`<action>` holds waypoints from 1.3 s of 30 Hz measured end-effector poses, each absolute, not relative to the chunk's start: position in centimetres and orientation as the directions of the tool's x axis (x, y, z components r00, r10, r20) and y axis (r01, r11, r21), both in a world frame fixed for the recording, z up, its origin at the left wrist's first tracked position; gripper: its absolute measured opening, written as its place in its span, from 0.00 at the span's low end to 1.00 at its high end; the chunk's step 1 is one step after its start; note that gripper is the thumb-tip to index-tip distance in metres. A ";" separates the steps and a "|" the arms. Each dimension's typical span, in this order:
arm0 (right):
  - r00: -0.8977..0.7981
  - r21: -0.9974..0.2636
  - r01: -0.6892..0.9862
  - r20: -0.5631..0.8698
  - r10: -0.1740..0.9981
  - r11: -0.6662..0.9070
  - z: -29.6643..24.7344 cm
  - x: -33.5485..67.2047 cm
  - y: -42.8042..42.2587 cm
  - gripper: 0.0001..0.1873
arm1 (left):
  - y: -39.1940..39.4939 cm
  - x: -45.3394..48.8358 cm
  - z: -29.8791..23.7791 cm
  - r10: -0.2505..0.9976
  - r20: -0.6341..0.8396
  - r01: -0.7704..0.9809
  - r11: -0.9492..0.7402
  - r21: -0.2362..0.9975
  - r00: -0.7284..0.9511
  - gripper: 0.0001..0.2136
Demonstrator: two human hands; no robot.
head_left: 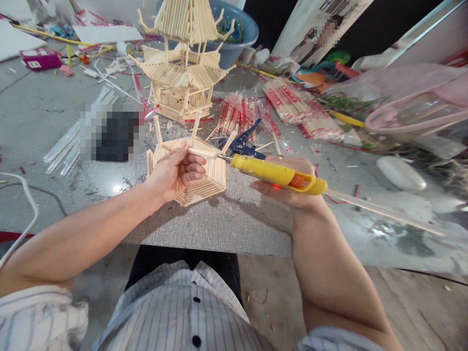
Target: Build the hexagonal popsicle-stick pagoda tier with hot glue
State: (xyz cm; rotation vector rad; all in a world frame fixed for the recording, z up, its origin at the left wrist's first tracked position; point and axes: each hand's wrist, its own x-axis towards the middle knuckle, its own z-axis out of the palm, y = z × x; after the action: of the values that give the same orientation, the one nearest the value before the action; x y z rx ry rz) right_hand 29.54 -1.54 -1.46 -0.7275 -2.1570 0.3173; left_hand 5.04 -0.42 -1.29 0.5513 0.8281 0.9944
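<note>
My left hand (178,171) is closed, pinching a short wooden stick (201,152) over a hexagonal roof piece of wooden sticks (208,176) lying on the grey board (226,219). My right hand (288,187) grips a yellow glue gun (278,174), its metal tip touching the end of the stick. A clear glue rod (383,210) sticks out of the gun's back to the right. Behind the roof piece stands a tall pagoda model of wooden sticks (185,63).
Blue pliers (243,142) lie just behind the gun. Packs of chopsticks in red-printed wrappers (300,105) lie at the back right, clear glue rods (66,146) at the left. A blue basin (237,29), a pink basket (413,109) and a white cable (25,204) surround the work spot.
</note>
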 end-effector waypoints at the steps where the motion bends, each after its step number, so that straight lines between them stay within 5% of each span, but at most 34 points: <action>1: -0.475 -0.476 0.393 0.627 0.617 0.787 -1.6 29.6 -1.5 0.22 | -0.5 5.1 -1.2 0.892 -0.345 -0.510 0.450 0.733 0.293 0.22; 8: -0.264 -0.870 0.279 0.336 0.904 0.405 -2.3 30.9 -1.6 0.13 | -1.0 5.2 -0.1 0.924 -0.307 -0.531 0.383 0.756 0.229 0.16; 13: -0.369 -0.927 0.038 0.335 0.867 0.374 -1.6 32.9 -1.2 0.15 | -1.9 5.0 1.3 0.954 -0.249 -0.455 0.298 0.839 0.164 0.10; 18: -0.310 -0.961 0.123 0.200 0.929 0.248 -1.7 32.7 -1.4 0.17 | -2.6 3.3 3.0 0.968 0.195 -0.302 -0.141 0.943 0.156 0.07; 23: -0.575 -0.927 0.286 0.035 0.817 0.241 -2.1 30.4 -1.6 0.18 | -2.4 1.6 4.1 0.806 0.575 -0.219 -0.541 0.812 0.140 0.04; 26: -0.677 -0.914 0.282 0.025 0.736 0.290 -1.9 29.0 -1.8 0.21 | -2.3 0.8 4.9 0.819 0.554 -0.075 -0.549 0.832 0.149 0.04; 31: -0.688 -0.898 0.254 0.094 0.720 0.360 -1.3 27.2 -2.8 0.27 | -2.5 -0.7 6.3 0.848 0.338 0.301 -0.475 0.827 0.409 0.07; 39: -0.675 -0.870 0.260 0.147 0.723 0.419 -1.5 26.6 -3.1 0.29 | -2.6 -0.4 5.6 0.882 0.223 0.395 -0.395 0.829 0.415 0.06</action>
State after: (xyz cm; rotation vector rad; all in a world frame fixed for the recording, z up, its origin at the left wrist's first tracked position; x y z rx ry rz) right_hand 26.63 -3.11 -1.49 -0.8312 -2.1676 1.1981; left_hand -0.40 -2.60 5.63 1.9681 1.0819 0.8836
